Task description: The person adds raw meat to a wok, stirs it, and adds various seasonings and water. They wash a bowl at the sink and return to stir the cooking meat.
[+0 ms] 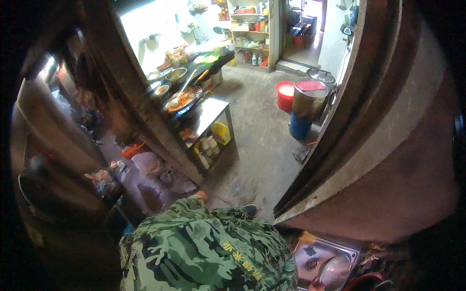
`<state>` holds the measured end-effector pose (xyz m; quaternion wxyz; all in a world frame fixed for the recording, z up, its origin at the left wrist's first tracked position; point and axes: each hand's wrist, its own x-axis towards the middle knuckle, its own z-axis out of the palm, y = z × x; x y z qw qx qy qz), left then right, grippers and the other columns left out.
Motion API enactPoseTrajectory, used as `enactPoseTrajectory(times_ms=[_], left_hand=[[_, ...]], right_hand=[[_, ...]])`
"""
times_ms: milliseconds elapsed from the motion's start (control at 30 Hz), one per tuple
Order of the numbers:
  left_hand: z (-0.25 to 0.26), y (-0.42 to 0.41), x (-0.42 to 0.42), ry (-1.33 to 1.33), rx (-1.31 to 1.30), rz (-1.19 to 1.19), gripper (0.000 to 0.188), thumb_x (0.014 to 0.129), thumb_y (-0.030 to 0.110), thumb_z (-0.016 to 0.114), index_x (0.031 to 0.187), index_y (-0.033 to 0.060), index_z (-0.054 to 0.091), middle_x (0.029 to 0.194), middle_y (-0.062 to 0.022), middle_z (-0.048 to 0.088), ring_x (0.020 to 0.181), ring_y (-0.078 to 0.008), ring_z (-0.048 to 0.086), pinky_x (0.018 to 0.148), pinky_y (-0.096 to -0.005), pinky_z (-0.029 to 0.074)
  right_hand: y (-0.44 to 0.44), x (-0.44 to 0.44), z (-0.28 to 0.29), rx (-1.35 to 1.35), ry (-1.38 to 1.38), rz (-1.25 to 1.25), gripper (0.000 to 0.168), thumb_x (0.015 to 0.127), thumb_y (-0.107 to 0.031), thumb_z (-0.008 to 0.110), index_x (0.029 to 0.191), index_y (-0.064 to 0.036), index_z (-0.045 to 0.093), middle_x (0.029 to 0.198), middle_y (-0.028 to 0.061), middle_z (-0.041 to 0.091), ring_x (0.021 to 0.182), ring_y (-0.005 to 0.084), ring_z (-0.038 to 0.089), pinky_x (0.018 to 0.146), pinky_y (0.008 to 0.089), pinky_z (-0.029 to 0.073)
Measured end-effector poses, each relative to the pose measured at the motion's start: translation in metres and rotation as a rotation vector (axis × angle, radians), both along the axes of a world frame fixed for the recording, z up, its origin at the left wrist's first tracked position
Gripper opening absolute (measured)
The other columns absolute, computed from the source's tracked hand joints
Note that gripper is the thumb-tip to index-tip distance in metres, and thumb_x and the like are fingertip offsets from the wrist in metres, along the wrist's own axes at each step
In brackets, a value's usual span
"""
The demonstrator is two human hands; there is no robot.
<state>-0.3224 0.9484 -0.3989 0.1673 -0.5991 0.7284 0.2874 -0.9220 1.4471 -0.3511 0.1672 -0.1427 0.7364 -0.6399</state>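
Note:
My left hand shows only in part beyond the camouflage sleeve, low beside the door frame; its fingers are too hidden to tell whether they hold anything. At the lower right, my right hand is at the near edge of a round metal bowl and appears to grip its rim. The bowl is tilted over a stainless steel sink. A round drain and a dark scrap show in the basin. My camouflage jacket, bearing yellow writing, covers the sink's left side.
Through the doorway, a wok with food and a ladle sits at a black counter. A red bucket, a large metal pot and a blue drum stand right. A wooden door frame borders the opening. Bagged items lie left.

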Motion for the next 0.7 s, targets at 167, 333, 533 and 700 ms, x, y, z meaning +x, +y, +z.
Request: enactPoseTrajectory(times_ms=[167, 333, 533, 700], left_hand=[[-0.023, 0.004, -0.027, 0.103, -0.067, -0.142, 0.033, 0.092, 0.031, 0.058, 0.084, 0.0005, 0.068, 0.080, -0.0174, 0.063, 0.068, -0.0340, 0.059, 0.063, -0.0510, 0.047], [-0.058, -0.030, -0.089, 0.511, -0.091, -0.344, 0.028, 0.093, 0.028, 0.062, 0.103, 0.0033, 0.069, 0.094, -0.0160, 0.068, 0.072, -0.0295, 0.064, 0.064, -0.0453, 0.052], [0.086, -0.022, -0.188, 0.744, 0.145, 0.026, 0.022, 0.090, 0.022, 0.060, 0.098, 0.0021, 0.063, 0.083, -0.0156, 0.066, 0.070, -0.0255, 0.058, 0.065, -0.0425, 0.049], [-0.014, -0.033, -0.119, 0.655, -0.039, -0.214, 0.022, 0.088, 0.019, 0.058, 0.094, -0.0008, 0.066, 0.077, -0.0190, 0.065, 0.069, -0.0315, 0.060, 0.065, -0.0473, 0.047]], right_hand=[[0.010, -0.006, 0.000, 0.296, 0.177, 0.025, 0.029, 0.080, -0.006, 0.072, 0.099, 0.012, 0.060, 0.095, 0.0170, 0.064, 0.084, 0.0264, 0.054, 0.081, 0.0417, 0.047], [0.038, -0.071, -0.085, 0.252, 0.300, 0.156, 0.030, 0.067, -0.004, 0.065, 0.094, 0.007, 0.057, 0.086, 0.0143, 0.059, 0.080, 0.0270, 0.050, 0.078, 0.0444, 0.046], [0.035, -0.051, -0.049, 0.481, 0.613, 0.137, 0.029, 0.074, -0.007, 0.073, 0.095, 0.005, 0.059, 0.088, 0.0176, 0.064, 0.081, 0.0299, 0.055, 0.078, 0.0429, 0.048], [0.032, -0.063, -0.089, 0.176, 0.351, 0.017, 0.031, 0.078, -0.008, 0.073, 0.103, 0.004, 0.060, 0.095, 0.0195, 0.065, 0.083, 0.0303, 0.056, 0.080, 0.0421, 0.048]])
